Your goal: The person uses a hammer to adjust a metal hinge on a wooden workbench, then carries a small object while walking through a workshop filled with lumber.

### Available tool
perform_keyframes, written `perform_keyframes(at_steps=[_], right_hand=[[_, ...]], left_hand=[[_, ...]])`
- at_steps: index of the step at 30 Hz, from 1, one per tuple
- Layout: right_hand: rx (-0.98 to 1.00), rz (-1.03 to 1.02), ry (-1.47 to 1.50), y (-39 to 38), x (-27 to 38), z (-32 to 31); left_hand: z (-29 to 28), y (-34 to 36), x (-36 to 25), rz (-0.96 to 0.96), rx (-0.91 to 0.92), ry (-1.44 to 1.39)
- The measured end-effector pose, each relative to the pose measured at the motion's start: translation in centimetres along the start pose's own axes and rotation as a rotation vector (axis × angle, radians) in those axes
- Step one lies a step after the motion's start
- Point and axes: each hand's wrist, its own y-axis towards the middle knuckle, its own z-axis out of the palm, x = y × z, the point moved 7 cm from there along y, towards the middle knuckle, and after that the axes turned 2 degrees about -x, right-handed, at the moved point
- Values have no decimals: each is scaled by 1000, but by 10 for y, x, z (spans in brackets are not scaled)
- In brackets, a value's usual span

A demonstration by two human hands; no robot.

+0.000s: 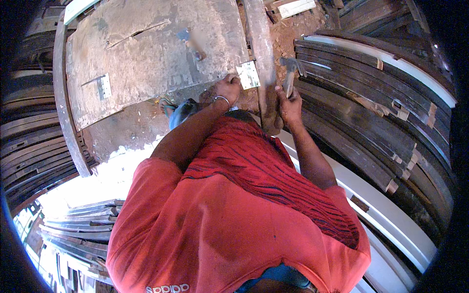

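My left hand (228, 88) is closed, fingertips curled at the lower edge of a weathered wooden panel (146, 58), just left of a shiny metal hinge (248, 73); what it may hold is too small to make out. The hinge lies by the panel's right edge against a wooden frame beam (260, 44). In my right hand (291, 108), right of that beam, is a hammer (289, 73), gripped by the handle with its head up. A second metal hinge (104, 87) sits toward the panel's left side.
Long stacked timber planks (361, 93) fill the right. More stacked timbers (29, 136) line the left, with a bundle (78, 219) at lower left in bright light. A dirt floor with wood scraps (288, 29) shows beyond the beam. A left-hand frame board (66, 97) borders the panel.
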Motion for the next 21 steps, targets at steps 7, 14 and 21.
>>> perform_keyframes(at_steps=[7,14,21], right_hand=[[-52,13,14,-10,-49,-2],[-31,-167,-166,-10,-6,6],[195,-26,456,23,40,46]], left_hand=[[31,8,-19,448,202,392],[2,-12,-26,116,187,-73],[-54,-34,-90,680,3,-118]])
